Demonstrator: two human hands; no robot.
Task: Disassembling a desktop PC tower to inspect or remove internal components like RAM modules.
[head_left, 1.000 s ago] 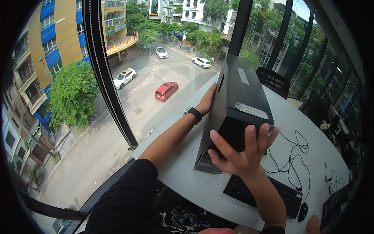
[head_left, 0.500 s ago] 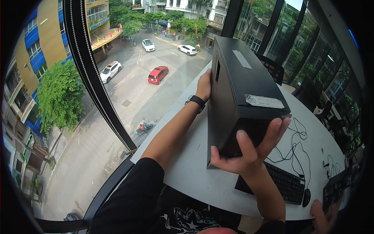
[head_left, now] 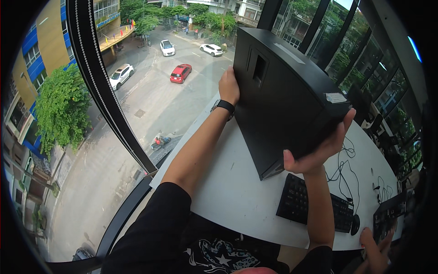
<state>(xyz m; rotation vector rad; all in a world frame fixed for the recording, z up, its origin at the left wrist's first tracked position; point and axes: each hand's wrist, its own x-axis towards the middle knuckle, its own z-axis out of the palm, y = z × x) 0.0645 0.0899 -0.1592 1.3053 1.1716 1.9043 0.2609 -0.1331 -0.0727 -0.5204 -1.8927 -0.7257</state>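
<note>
A black desktop computer case [head_left: 287,96] is lifted and tilted above the white table [head_left: 228,192]. My left hand [head_left: 229,86], with a black watch on its wrist, grips the case's far left end. Beneath the near end, my right hand [head_left: 319,150] cups the lower corner, fingers up along the side with a white sticker. The case's near bottom corner hangs just above the table, close to a black keyboard [head_left: 315,208].
Black cables [head_left: 342,164] trail over the table to the right of the case. A mouse [head_left: 355,224] lies by the keyboard's end. Another person's hand [head_left: 376,251] shows at the lower right. A large window with a black frame [head_left: 105,91] borders the table's left edge, overlooking a street.
The case has risen off the table and tipped further up. My right hand has shifted from its front face to under its near corner.
</note>
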